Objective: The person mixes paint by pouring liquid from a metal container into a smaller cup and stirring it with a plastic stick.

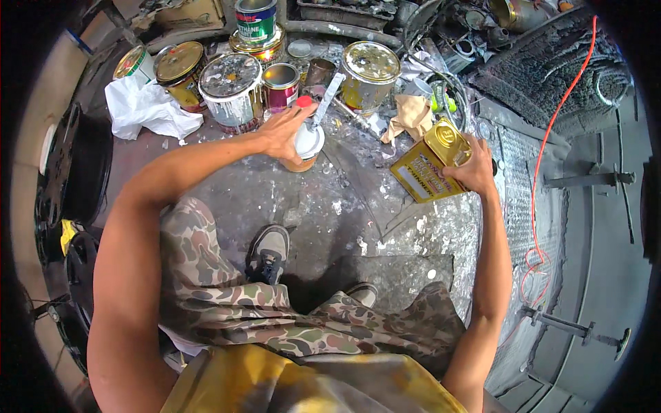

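My left hand (284,136) is closed around a small cup (308,150) with white contents on the paint-stained floor. A pale flat stirring stick (329,93) stands tilted up out of the cup, and a small red object (304,101) shows at my fingertips; I cannot tell if I touch it. My right hand (469,166) grips a rectangular gold-yellow metal can (421,173) by its top end, tilted at the right of the cup. Behind them lie a crumpled brown paper (406,118) and a bright green object (443,100), partly hidden.
Several paint tins (231,91), stained and some lidded, crowd the back, beside crumpled white paper (148,110). A coiled hose (454,93) lies at back right. An orange cord (559,103) runs down the right, near metal stands (591,179). Black objects (76,165) line the left edge.
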`<state>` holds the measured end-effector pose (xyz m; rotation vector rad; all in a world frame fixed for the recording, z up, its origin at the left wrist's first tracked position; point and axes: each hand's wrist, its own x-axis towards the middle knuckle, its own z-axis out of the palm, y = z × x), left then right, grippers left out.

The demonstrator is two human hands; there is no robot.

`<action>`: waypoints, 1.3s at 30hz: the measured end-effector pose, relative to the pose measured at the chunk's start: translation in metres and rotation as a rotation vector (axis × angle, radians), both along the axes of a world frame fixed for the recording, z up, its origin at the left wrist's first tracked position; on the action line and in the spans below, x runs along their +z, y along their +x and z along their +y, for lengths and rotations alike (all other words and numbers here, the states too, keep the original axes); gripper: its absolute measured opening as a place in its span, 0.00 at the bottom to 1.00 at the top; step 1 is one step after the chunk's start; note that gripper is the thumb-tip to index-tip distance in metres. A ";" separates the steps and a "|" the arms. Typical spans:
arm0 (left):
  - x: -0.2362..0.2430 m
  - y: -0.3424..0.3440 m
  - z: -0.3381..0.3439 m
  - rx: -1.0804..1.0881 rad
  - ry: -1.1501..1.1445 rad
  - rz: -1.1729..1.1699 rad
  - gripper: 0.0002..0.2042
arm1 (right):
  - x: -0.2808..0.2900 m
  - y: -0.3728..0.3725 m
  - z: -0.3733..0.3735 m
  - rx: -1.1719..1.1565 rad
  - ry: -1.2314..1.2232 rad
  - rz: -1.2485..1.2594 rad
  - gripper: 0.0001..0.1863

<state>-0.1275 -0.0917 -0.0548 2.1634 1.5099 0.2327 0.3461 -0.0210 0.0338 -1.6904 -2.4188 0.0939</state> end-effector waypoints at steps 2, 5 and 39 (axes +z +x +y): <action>-0.002 -0.001 0.000 0.001 0.007 0.000 0.69 | -0.001 -0.003 0.001 -0.014 -0.010 0.001 0.51; -0.003 0.000 0.000 0.011 0.004 0.014 0.69 | -0.009 -0.008 0.007 -0.051 -0.055 0.073 0.55; -0.017 0.081 0.058 -0.085 0.152 -0.083 0.67 | 0.003 -0.068 0.040 0.073 0.181 0.164 0.44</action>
